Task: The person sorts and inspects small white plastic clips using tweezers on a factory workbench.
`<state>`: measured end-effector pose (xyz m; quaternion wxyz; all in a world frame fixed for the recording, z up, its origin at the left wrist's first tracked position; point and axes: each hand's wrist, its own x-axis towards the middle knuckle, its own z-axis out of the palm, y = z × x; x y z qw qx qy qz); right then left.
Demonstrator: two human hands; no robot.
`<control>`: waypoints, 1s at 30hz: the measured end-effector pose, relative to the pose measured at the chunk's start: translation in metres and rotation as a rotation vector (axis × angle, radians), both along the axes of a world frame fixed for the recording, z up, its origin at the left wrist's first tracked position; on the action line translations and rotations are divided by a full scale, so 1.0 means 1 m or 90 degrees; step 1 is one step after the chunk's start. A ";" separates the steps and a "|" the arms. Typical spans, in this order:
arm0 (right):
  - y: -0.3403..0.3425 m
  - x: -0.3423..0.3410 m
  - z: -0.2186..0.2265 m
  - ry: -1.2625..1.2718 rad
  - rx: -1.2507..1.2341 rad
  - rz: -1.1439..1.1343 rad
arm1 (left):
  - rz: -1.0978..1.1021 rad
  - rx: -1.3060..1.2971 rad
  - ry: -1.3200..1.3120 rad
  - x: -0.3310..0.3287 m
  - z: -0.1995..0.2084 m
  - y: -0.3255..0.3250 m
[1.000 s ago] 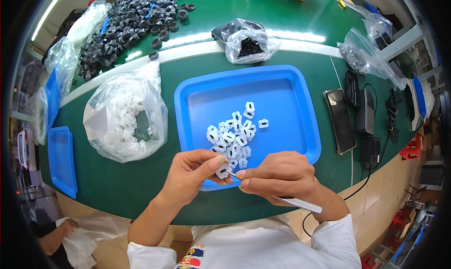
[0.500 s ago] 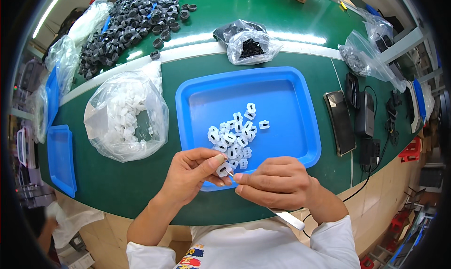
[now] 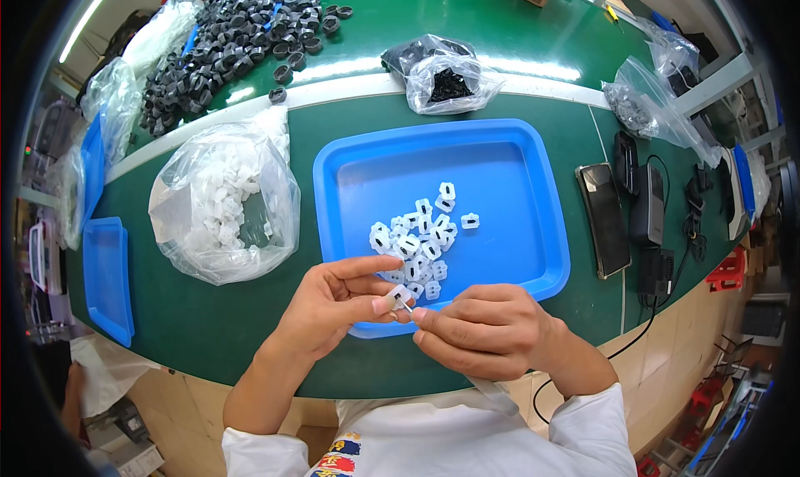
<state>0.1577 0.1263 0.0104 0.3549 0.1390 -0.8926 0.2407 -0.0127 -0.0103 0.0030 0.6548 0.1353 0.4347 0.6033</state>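
Observation:
Between the thumb and fingers of my left hand (image 3: 325,310) is a small white plastic part (image 3: 399,294) with a dark slot or insert. My right hand (image 3: 492,331) is closed around a slim metal tool, apparently tweezers (image 3: 407,307), whose tip touches that part. The tool's pale back end shows below the right hand. Both hands are over the near rim of a blue tray (image 3: 546,202). Inside the tray lies a loose pile of similar white parts (image 3: 430,249), several with black pieces in them.
Left of the tray stands an open clear bag of white parts (image 3: 223,202); behind it, a bag of small black pieces (image 3: 448,85). Black caps (image 3: 221,60) are heaped at the far left. A phone (image 3: 603,219) and a black adapter (image 3: 647,214) lie on the right.
My left index finger has lifted and stretched out, and the hand has opened somewhat around the white part. The tool in my right hand has swung, and its back end shows less.

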 end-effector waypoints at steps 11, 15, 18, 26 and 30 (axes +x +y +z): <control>0.005 -0.001 0.004 0.019 -0.079 0.014 | 0.041 0.011 0.002 -0.002 -0.007 -0.002; 0.008 0.001 0.004 0.012 -0.142 -0.001 | 0.045 0.001 0.005 -0.001 -0.005 -0.004; 0.009 0.003 0.003 0.001 -0.164 -0.015 | 0.045 0.007 0.013 -0.002 -0.008 -0.005; 0.011 0.002 0.001 0.003 -0.175 -0.028 | 0.107 0.007 0.009 0.004 -0.003 -0.001; 0.011 0.002 0.002 -0.001 -0.180 -0.045 | 0.095 -0.003 0.005 0.003 -0.003 -0.003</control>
